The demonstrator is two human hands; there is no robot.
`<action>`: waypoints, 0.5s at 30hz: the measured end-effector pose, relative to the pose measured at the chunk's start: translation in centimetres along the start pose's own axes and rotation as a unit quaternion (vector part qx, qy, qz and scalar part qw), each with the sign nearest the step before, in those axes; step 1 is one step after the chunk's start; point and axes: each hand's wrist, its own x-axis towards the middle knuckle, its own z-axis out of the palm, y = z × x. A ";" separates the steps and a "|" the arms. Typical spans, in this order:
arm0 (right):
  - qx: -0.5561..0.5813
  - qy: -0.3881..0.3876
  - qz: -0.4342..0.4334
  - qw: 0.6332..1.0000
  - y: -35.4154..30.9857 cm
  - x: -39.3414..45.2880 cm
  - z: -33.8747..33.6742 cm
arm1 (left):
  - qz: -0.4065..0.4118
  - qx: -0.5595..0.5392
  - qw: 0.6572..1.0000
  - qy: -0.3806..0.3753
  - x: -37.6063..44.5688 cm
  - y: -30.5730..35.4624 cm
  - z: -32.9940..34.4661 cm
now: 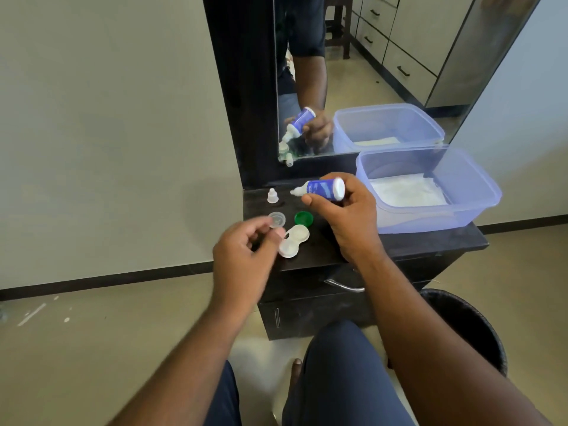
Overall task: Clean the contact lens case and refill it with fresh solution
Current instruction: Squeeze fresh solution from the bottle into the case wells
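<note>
The white contact lens case (294, 240) lies open on the dark dresser top (415, 241), both wells facing up. Its clear lid (277, 219) and green lid (303, 218) lie just behind it. My right hand (347, 219) grips the blue-and-white solution bottle (325, 189), which is tipped sideways with its uncapped nozzle pointing left, above and behind the case. The bottle's small white cap (272, 195) stands on the dresser further back. My left hand (244, 247) hovers at the case's left end with fingers loosely curled and holds nothing; it is blurred.
A translucent blue plastic tub (479, 192) with a white cloth inside fills the right side of the dresser. A mirror (384, 72) stands behind. A black bin (470, 321) sits on the floor at the right, beside my knee. The dresser's front edge and drawer handle (344, 285) lie below the case.
</note>
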 end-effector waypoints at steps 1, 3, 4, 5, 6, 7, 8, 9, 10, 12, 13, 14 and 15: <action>0.016 -0.010 0.001 1.000 -0.1 -0.1 0.0 | 0.015 0.035 0.999 -0.022 -0.8 -0.3 0.1; 0.047 -0.029 0.009 0.998 -0.1 -0.3 -0.2 | 0.041 0.099 0.993 -0.048 -1.4 -0.9 0.4; 0.066 -0.039 0.017 0.997 0.0 -0.4 -0.3 | 0.048 0.118 0.991 -0.051 -1.2 -1.0 0.5; 0.091 -0.047 0.029 0.994 0.1 -0.5 -0.4 | 0.052 0.132 0.989 -0.051 -1.0 -1.2 0.6; 0.118 -0.053 0.045 0.991 0.1 -0.5 -0.5 | 0.054 0.149 0.986 -0.052 -0.9 -1.3 0.6; 0.139 -0.058 0.060 0.987 0.1 -0.5 -0.5 | 0.054 0.166 0.983 -0.056 -0.7 -1.4 0.6; 0.151 -0.063 0.069 0.984 0.0 -0.5 -0.6 | 0.053 0.179 0.980 -0.062 -0.5 -1.4 0.7; 0.151 -0.071 0.070 0.983 -0.1 -0.5 -0.6 | 0.050 0.185 0.979 -0.068 -0.3 -1.5 0.6; 0.143 -0.085 0.066 0.984 -0.1 -0.5 -0.5 | 0.046 0.185 0.979 -0.076 0.0 -1.5 0.5; 0.119 -0.119 0.053 0.984 -0.2 -0.6 -0.4 | 0.033 0.172 0.980 -0.099 0.8 -1.5 0.2; 0.109 -0.135 0.048 0.984 -0.2 -0.7 -0.3 | 0.027 0.167 0.979 -0.115 1.1 -1.4 -0.1; 0.098 -0.150 0.045 0.983 -0.3 -0.8 -0.2 | 0.021 0.164 0.978 -0.131 1.4 -1.3 -0.3; 0.090 -0.164 0.040 0.981 -0.2 -0.8 -0.1 | 0.015 0.158 0.977 -0.144 1.6 -1.3 -0.6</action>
